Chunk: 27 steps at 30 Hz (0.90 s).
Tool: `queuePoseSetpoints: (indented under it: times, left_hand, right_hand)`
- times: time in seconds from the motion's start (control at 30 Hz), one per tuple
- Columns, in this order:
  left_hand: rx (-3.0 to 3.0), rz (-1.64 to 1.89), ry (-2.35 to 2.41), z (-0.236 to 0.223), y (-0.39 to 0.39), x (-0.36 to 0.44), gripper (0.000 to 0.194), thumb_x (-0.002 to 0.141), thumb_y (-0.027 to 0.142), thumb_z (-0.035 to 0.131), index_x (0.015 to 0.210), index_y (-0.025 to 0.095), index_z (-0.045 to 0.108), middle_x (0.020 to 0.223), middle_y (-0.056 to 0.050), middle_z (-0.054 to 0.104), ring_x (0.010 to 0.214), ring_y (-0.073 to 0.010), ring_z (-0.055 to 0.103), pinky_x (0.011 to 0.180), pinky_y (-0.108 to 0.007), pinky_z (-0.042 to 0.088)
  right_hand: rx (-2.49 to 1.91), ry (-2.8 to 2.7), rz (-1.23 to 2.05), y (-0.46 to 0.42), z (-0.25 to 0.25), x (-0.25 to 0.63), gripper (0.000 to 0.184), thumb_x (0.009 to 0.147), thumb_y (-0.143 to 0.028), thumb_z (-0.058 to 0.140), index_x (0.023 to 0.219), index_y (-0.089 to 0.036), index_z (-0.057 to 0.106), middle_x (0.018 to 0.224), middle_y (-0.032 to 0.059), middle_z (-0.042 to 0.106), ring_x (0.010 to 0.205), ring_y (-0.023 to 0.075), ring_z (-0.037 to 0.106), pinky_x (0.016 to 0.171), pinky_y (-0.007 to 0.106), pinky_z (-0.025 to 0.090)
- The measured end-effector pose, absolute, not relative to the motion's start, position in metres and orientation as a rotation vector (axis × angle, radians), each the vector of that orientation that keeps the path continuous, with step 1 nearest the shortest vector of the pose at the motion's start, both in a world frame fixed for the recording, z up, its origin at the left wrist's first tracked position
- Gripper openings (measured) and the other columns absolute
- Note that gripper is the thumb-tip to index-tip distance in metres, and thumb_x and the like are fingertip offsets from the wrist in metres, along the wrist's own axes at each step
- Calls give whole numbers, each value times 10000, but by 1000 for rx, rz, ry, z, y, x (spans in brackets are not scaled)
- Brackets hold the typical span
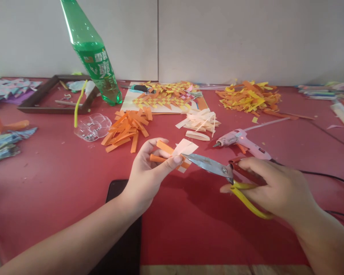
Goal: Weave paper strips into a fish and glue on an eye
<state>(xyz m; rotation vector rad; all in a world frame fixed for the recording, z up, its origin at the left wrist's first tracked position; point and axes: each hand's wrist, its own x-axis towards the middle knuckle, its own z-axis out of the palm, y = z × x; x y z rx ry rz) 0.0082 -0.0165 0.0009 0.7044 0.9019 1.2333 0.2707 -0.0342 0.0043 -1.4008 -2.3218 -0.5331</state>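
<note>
In the middle of the head view, my left hand [149, 172] pinches a small piece woven from orange and pale pink paper strips [186, 147]. Loose strip ends stick out between the fingers. My right hand [278, 187] grips a pair of scissors [209, 164] with yellow and red handles. The blades point left and look closed or nearly so, their tip touching the woven piece beside my left thumb. Just beyond lie a pile of orange paper strips [129, 128] and a pile of pale pink strips [202, 122].
A pink hot glue gun [243, 142] lies right of centre, its cable running right. Further back are a green bottle [99, 72], a brown frame [51, 109], a clear flower-shaped box [94, 128] and yellow-orange strips [249, 97]. A black phone-like slab [123, 236] lies under my left forearm.
</note>
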Motion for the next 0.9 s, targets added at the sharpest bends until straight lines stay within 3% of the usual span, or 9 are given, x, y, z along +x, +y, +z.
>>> queuePoseSetpoints:
  times: [0.23, 0.5, 0.73, 0.9]
  left_hand:
    - [719, 1201, 862, 4, -17, 8, 250, 746, 166, 790, 922, 219, 620, 805, 50, 656, 741, -96, 686, 711, -191, 557]
    - [741, 1196, 823, 6, -18, 8, 198, 759, 166, 774, 871, 212, 618, 816, 39, 665, 740, -107, 682, 715, -211, 560]
    - [711, 1214, 847, 6, -18, 6, 312, 748, 179, 782, 977, 285, 598, 729, 66, 633, 709, -112, 676, 662, -201, 538]
    - [724, 1228, 934, 3, -18, 5, 315, 736, 222, 795, 983, 285, 610, 793, 46, 655, 728, -123, 667, 690, -226, 526]
  right_hand:
    - [-1388, -2336, -563, -34, 5, 270, 560, 859, -731, 396, 752, -200, 534, 556, 10, 641, 436, 137, 607, 461, 246, 407]
    - [-1436, -2300, -458, -34, 6, 269, 520, 834, -717, 452, 715, -220, 549, 534, 1, 639, 426, 150, 585, 446, 252, 387]
    - [-1399, -2296, -538, -33, 8, 267, 613, 815, -790, 385, 703, -208, 541, 518, -3, 616, 401, 131, 569, 431, 245, 384]
    - [-1402, -2281, -580, -34, 10, 269, 622, 807, -803, 366, 706, -208, 518, 518, -12, 610, 389, 116, 562, 417, 235, 373]
